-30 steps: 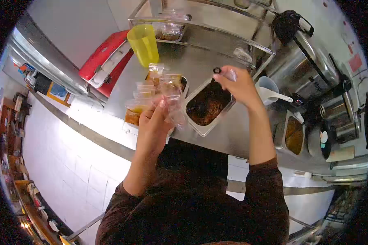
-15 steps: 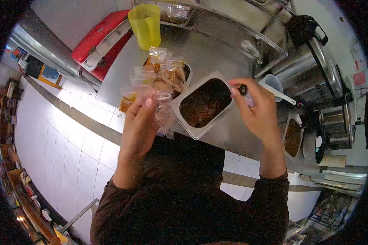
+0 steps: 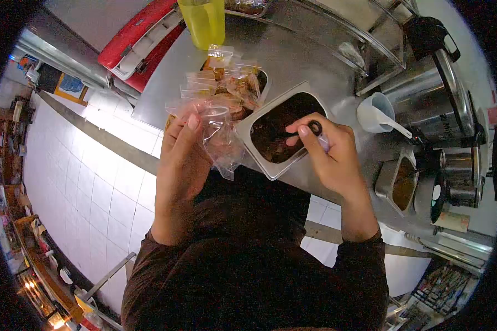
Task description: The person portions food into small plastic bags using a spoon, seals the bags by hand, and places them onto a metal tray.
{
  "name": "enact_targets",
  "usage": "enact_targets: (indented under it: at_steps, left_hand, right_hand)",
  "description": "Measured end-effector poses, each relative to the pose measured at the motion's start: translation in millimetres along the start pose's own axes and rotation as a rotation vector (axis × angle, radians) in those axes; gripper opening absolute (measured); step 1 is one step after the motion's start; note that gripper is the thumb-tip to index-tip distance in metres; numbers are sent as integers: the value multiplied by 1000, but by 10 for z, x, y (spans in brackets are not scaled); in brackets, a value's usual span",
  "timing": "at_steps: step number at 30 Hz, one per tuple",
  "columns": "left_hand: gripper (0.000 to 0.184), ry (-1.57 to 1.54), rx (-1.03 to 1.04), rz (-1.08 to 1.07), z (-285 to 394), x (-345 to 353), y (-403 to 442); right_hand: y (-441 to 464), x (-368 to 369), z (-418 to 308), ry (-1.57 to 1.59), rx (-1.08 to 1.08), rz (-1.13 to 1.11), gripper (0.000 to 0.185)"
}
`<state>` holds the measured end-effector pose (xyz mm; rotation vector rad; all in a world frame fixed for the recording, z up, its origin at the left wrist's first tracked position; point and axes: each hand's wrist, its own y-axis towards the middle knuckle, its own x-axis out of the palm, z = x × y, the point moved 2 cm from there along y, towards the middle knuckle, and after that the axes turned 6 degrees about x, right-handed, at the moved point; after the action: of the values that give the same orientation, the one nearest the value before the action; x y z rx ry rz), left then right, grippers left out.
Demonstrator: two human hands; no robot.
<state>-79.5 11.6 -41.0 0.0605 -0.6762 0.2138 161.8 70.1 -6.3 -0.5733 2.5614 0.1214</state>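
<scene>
My left hand (image 3: 181,144) pinches the rim of a clear plastic zip bag (image 3: 222,144), whose mouth gapes open toward the right. My right hand (image 3: 331,151) is closed around a black utensil with a ring-ended handle (image 3: 315,127). Its far end reaches down into a steel pan (image 3: 255,160) of dark, chunky food (image 3: 276,146), so its tip is hidden. Just left of that pan, several filled zip bags (image 3: 234,88) lie heaped over another metal container. The open bag hangs beside the pan's left rim.
A yellow pitcher (image 3: 205,25) stands at the back of the steel table (image 3: 298,55), near a red-lidded box (image 3: 135,44). To the right are a white measuring jug (image 3: 373,110), a pan of brown food (image 3: 403,185) and large steel pots (image 3: 431,105). A wire rack (image 3: 342,38) stands behind.
My right hand has moved left and lower over the pan, taking the utensil into the dark food. My left hand still holds the bag, now more plainly open. The view has shifted slightly.
</scene>
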Motion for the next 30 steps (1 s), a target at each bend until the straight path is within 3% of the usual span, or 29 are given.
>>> enact_targets:
  at_steps: [5,9,13,15,17,20,25,28,30]
  left_hand:
    - [46,-11,4,-44,54,62,-11]
    - [43,-114,6,-68,36,34,22]
    - [42,-139,-21,-54,53,77,16]
    - [42,-94,-3,-6,47,103,18]
    - [41,-90,7,-13,47,128,11]
    - [41,-90,10,-13,72,152,-18]
    - [41,-128,-5,-30,50,105,10]
    - [41,-109,0,-8,40,84,7]
    - [40,-86,15,-23,59,113,9]
  right_hand:
    - [-4,-3,67,80,-10,-20,21]
    - [-71,-172,7,90,88,229,17]
    - [-38,-46,95,-211,-24,226,13]
    - [-49,68,64,-43,-28,37,15]
    - [-51,137,45,11,-62,14,17]
    - [-36,134,-33,242,134,-55,23]
    - [-30,4,200,434,255,-28,28]
    - [-69,-139,302,541,260,181,28]
    - [-73,-234,373,525,242,207,28]
